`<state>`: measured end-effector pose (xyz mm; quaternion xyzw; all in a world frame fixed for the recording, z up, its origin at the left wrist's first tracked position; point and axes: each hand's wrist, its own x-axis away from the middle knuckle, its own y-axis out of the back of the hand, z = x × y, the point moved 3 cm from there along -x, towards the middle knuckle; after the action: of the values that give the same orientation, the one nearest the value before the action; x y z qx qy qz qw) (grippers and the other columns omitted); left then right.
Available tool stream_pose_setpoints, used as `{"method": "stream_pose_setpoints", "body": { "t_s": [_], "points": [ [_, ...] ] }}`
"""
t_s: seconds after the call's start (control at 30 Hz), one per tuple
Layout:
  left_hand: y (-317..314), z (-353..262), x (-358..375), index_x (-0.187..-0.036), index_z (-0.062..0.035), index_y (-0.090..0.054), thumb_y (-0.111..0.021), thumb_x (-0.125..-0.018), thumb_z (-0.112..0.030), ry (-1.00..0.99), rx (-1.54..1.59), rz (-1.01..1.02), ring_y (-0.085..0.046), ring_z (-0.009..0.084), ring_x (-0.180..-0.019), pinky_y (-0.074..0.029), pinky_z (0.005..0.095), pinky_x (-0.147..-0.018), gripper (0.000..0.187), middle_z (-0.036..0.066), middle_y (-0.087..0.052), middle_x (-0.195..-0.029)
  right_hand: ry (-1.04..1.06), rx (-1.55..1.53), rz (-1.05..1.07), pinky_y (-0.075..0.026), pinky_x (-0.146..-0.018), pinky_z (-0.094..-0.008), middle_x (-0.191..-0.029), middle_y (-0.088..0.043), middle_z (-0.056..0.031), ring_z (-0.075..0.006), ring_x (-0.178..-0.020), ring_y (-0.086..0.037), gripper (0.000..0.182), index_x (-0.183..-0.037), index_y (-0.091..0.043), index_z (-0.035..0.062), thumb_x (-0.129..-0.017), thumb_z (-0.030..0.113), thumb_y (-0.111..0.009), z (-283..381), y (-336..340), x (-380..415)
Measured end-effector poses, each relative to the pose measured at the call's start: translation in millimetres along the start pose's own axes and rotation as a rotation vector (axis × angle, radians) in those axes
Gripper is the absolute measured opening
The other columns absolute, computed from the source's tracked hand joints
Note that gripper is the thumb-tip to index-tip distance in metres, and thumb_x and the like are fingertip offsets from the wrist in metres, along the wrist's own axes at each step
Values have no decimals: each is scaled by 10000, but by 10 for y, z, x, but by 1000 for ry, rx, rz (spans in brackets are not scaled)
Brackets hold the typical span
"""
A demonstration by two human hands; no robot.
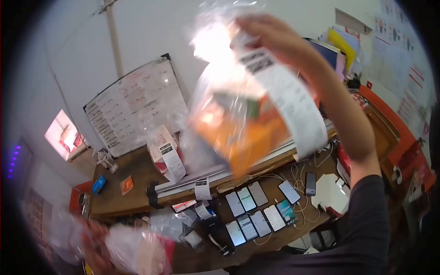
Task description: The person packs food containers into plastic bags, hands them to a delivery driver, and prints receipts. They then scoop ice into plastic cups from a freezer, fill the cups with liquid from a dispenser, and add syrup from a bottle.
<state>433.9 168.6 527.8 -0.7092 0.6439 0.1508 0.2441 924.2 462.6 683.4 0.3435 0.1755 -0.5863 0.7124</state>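
High in the view, my right hand (261,30) grips the top of a clear plastic bag (201,101). Inside the bag shows an orange box (250,146) with some green and dark parts, smeared by motion. A long printed receipt (293,101) hangs along the bag's right side. At the lower left, my left hand (96,247) is closed on the neck of another plastic bag (133,247), which has pale and pink contents. Both hands are blurred, and glare hides the upper part of the right-hand bag.
Several smartphones (261,224) lie on the lower desk among white cables (300,183). On the raised counter (110,197) stand another bagged parcel with a receipt (172,162), a blue packet (98,184) and an orange packet (127,185). A whiteboard (137,105) leans against the wall.
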Motion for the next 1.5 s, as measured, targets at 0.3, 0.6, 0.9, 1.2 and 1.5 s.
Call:
{"method": "stream_pose_setpoints", "body": {
  "t_s": [0.3, 0.6, 0.9, 1.2, 1.5],
  "points": [
    [-2159, 688, -2739, -1127, -34, -644, -653, -960, -335, 115, 62, 483, -555, 107, -820, -448, 296, -750, 345, -5, -588, -878, 9, 159, -59, -455, -619, -257, -812, -603, -19, -104, -680, -536, 353, -1027, -641, 43, -1004, 375, -520, -1832, 1694, -993],
    [-3704, 2616, -3977, -992, -50, -700, -676, -931, -407, 164, -484, 734, -593, 145, -821, -494, 278, -730, 363, 33, -674, -942, -361, 64, -162, -544, -625, -283, -773, -610, -66, -153, -673, -640, 200, -865, -594, 5, -960, 161, -514, -3345, 1732, -608],
    [-4327, 4045, -4163, -1043, -31, -667, -569, -925, -572, 460, -675, 569, -579, 204, -860, -528, 378, -699, 562, 97, -644, -1079, -579, 36, -235, -591, -675, -319, -918, -666, -175, -213, -735, -694, 288, -1102, -576, -92, -1004, 153, -461, -4010, 1541, -53],
    [-4153, 3834, -3786, -1327, 63, -510, -789, -788, -488, 209, -685, 648, -627, 258, -1063, -540, 367, -869, 819, 184, -630, -1216, -488, 255, -32, -546, -722, -307, -1032, -672, -100, -162, -873, -661, 402, -1203, -574, -32, -900, 205, -690, -3682, 1431, 255],
    [-3957, 3985, -3506, -1297, 121, -496, -801, -750, -450, -24, -957, 673, -580, 380, -1194, -474, 430, -1007, 847, 298, -590, -1253, -380, 692, -73, -491, -943, -418, -1137, -653, -286, -392, -1085, -646, 677, -1239, -548, -73, -757, 328, -803, -3937, 1339, 284]
  ]
}}
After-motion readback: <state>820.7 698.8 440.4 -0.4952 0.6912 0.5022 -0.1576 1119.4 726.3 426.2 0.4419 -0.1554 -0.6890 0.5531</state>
